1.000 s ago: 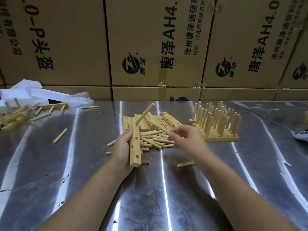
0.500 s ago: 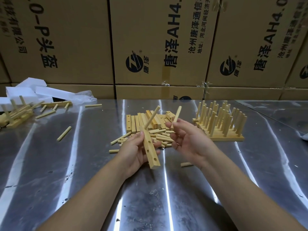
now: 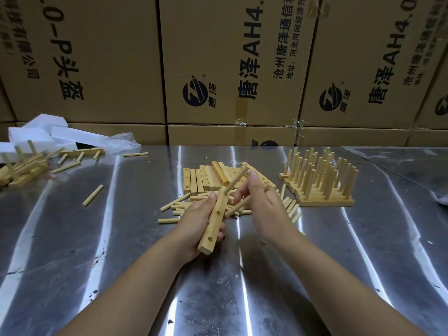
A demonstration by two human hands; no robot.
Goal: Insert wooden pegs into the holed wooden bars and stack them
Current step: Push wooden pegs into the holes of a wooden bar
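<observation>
My left hand (image 3: 197,221) grips a holed wooden bar (image 3: 213,223) held slanted above the table, with one peg (image 3: 236,180) standing out of its far end. My right hand (image 3: 263,204) pinches a loose peg (image 3: 242,204) whose tip points at the bar's middle hole. Behind the hands lies a pile of loose pegs (image 3: 180,206) and a row of bare holed bars (image 3: 201,178). To the right stands a stack of finished bars with upright pegs (image 3: 320,180).
The metal table (image 3: 121,251) is backed by a wall of cardboard boxes (image 3: 218,69). White foam pieces (image 3: 41,134), more pegged bars (image 3: 21,166) and stray pegs (image 3: 92,195) lie at the far left.
My left hand has tilted the bar so its holes face me. My right hand has brought its peg down from upright toward the bar's middle hole.
</observation>
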